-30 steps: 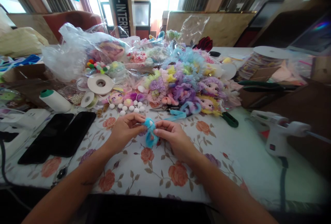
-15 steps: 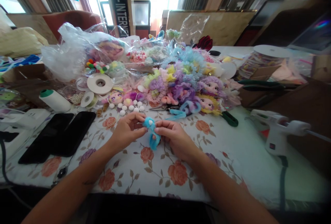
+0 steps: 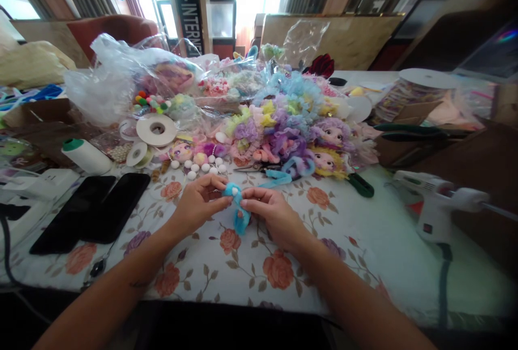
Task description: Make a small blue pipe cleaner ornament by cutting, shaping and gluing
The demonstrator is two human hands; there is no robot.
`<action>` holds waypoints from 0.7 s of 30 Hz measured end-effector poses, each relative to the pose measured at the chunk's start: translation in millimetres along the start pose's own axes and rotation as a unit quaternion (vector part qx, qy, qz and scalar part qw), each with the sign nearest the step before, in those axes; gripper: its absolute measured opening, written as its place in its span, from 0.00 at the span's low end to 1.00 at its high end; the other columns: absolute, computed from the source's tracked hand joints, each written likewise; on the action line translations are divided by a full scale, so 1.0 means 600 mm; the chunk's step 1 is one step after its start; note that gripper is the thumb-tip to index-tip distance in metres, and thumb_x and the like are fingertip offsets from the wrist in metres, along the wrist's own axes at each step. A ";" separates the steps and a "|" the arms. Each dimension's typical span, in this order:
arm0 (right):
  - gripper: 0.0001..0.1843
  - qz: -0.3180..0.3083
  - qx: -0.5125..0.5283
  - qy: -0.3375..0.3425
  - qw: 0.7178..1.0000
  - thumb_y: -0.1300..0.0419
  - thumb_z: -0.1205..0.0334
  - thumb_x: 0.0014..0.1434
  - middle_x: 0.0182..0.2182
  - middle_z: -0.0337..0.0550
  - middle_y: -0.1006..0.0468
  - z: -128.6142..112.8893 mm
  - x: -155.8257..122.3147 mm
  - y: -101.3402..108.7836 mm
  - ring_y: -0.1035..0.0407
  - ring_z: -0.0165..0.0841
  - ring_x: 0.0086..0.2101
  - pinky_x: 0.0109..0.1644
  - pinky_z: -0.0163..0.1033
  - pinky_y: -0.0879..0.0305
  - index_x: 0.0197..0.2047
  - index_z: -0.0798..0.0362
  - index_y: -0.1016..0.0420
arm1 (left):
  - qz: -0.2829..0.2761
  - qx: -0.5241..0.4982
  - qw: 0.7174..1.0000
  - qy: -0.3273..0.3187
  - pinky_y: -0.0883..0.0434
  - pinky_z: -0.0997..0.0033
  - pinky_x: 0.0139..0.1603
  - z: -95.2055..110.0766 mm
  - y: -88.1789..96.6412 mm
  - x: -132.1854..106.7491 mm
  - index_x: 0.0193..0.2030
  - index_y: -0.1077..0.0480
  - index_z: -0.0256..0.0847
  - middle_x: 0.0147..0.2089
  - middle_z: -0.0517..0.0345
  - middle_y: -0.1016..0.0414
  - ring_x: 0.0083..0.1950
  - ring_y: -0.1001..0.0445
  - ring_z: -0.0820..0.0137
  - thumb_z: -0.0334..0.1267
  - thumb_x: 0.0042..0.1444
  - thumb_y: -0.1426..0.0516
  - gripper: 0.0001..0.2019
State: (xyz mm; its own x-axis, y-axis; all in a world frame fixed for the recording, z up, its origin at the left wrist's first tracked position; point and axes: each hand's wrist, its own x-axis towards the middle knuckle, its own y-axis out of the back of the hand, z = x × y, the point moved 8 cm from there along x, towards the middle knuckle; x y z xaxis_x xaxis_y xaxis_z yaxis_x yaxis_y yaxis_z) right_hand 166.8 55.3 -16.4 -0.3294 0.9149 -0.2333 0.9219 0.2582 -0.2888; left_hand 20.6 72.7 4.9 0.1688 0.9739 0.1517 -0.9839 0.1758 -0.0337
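blue strip lengthwise, looped end nearest

Fuzzy blue strip (matt)

The left forearm is showing bare and is carrying a short, thin, dark mark along the side nearer the other arm, too blurred to read. The right forearm is also showing bare. Both are tapering toward the left hand and right hand, which are showing uncovered.
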 end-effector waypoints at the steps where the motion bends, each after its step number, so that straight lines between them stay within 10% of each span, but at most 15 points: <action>1: 0.08 0.000 -0.001 0.002 1.000 0.32 0.59 0.46 0.24 0.37 0.24 -0.001 0.000 0.000 0.33 0.28 0.24 0.30 0.34 0.38 0.30 0.53 0.21 | 0.002 0.003 1.000 -0.003 0.26 0.68 0.41 0.001 0.001 0.000 0.30 0.30 0.39 0.42 0.54 0.24 0.42 0.24 0.67 0.33 0.44 0.31 0.12; 21: 0.09 0.010 0.004 -0.002 1.000 0.31 0.59 0.45 0.21 0.35 0.27 0.001 0.002 0.001 0.37 0.24 0.22 0.26 0.31 0.41 0.28 0.55 0.22 | 0.018 0.109 0.990 -0.091 0.25 0.70 0.40 0.016 0.000 -0.006 0.30 0.31 0.40 0.40 0.54 0.25 0.41 0.24 0.69 0.31 0.48 0.35 0.08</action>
State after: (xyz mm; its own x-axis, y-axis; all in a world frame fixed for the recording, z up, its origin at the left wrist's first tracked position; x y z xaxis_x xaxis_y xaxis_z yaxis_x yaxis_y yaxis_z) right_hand 166.6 56.4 -17.5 -0.3121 0.9184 -0.2432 0.9265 0.2376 -0.2919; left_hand 19.8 68.0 13.9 0.1397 0.9332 0.3310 -0.9818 0.0871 0.1690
